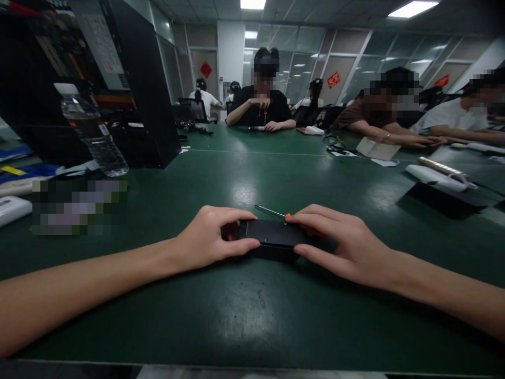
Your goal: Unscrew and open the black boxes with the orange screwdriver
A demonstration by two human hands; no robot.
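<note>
A flat black rectangular case (272,233) rests on the green table in front of me, with small screws visible on its top face. My left hand (215,234) grips its left end, thumb on the near edge and fingers on the far edge. At the right end, my right hand (339,242) holds the case the same way, between thumb and fingers. A screwdriver (270,211) with a thin metal shaft and an orange-red handle lies just behind the case. My right fingers cover most of its handle, so I cannot tell whether they grip it.
An opened black computer tower (152,89) stands at the left, with a plastic water bottle (94,131) before it. White and dark items (437,179) lie on the right of the green table (244,316). Across it sits a person (262,105); others sit at the right.
</note>
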